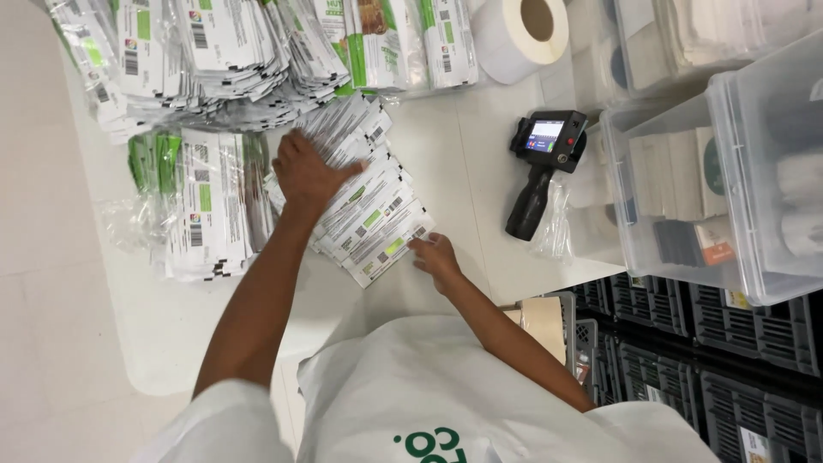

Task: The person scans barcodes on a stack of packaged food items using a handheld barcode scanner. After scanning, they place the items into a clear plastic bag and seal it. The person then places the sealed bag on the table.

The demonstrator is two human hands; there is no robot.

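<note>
A fanned row of flat white packets with green labels point(370, 210) lies spread on the white table point(154, 334). My left hand point(307, 174) presses flat on the upper part of the fan, fingers spread. My right hand point(435, 255) pinches the corner of the nearest packet point(390, 247) at the fan's lower end. Both arms reach out from a white garment at the bottom of the view.
Large heaps of the same packets point(223, 51) fill the table's far side, with another stack point(201, 210) to the left. A black handheld printer point(542, 167) lies to the right, a white label roll point(521, 30) beyond it. Clear plastic bins point(729, 171) and dark crates point(686, 343) stand at right.
</note>
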